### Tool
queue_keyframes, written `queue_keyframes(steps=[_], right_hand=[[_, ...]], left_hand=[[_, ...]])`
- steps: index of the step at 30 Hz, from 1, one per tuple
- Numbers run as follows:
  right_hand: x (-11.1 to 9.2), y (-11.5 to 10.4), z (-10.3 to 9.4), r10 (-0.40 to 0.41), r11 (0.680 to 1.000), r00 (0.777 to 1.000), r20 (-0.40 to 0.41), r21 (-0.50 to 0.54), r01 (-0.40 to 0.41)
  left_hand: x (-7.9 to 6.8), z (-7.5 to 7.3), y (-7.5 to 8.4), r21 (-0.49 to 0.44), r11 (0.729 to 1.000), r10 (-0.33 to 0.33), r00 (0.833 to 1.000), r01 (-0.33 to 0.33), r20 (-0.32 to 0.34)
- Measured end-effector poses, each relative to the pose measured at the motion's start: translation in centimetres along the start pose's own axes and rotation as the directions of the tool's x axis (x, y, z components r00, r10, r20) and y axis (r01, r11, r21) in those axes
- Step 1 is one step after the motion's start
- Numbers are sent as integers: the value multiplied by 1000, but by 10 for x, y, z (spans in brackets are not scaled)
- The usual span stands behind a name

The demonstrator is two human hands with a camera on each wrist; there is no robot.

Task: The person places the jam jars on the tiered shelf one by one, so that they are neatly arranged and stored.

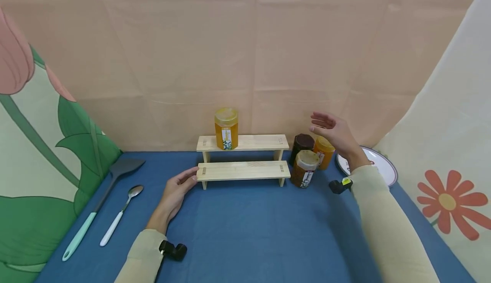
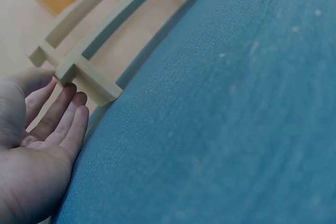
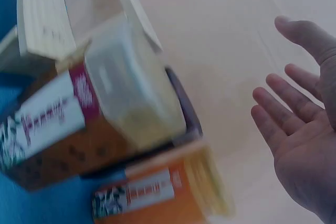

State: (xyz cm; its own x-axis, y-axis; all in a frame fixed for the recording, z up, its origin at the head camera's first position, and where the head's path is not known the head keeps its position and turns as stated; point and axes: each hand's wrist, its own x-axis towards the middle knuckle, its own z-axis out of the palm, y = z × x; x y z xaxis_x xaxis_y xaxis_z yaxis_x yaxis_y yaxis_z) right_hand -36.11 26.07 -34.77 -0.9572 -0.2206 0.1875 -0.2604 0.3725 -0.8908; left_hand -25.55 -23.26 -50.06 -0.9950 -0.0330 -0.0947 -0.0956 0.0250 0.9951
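A pale two-step wooden rack stands on the blue cloth, its upper step carrying a honey jar with a yellow lid. With thumb and fingertips, my left hand pinches the left end of the lower step; the left wrist view shows the thumb at the board's end. My right hand hovers with extended fingers above the jars to the right of the rack, holding nothing. Among these jars are a clear-lidded brown jar in front, a dark-lidded jar behind it and an orange-lidded jar.
A white plate with a dark rim lies at the right, partly behind the right forearm. On the left lie a spatula with a mint handle and a white-handled spoon. A beige backdrop hangs behind the table.
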Motion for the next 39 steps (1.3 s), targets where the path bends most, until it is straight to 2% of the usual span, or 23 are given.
queue_keyframes(steps=[6,11,18,24,29,39], right_hand=[[-10,14,-20,56,998,998,-22,38,-55],[-16,27,-31,78,997,996,-36,1,-78],[-20,58,-38,130,991,991,-43,-35,-132],[-24,79,-34,164,986,986,-42,-22,-165],[-23,88,-23,170,985,985,-41,11,-169],[-25,103,-1,207,978,969,-134,50,-202]], left_hand=[[-1,-2,1,2,1000,6,1000,-6,-3],[-1,-3,1,-1,1000,7,1000,-7,-7],[-1,-3,1,2,1000,1,1000,-1,-17],[-2,-3,2,-1,1000,4,1000,-4,-6],[-2,-5,3,2,1000,12,1000,-12,-8],[-2,-4,0,6,1000,9,1000,-9,-13]])
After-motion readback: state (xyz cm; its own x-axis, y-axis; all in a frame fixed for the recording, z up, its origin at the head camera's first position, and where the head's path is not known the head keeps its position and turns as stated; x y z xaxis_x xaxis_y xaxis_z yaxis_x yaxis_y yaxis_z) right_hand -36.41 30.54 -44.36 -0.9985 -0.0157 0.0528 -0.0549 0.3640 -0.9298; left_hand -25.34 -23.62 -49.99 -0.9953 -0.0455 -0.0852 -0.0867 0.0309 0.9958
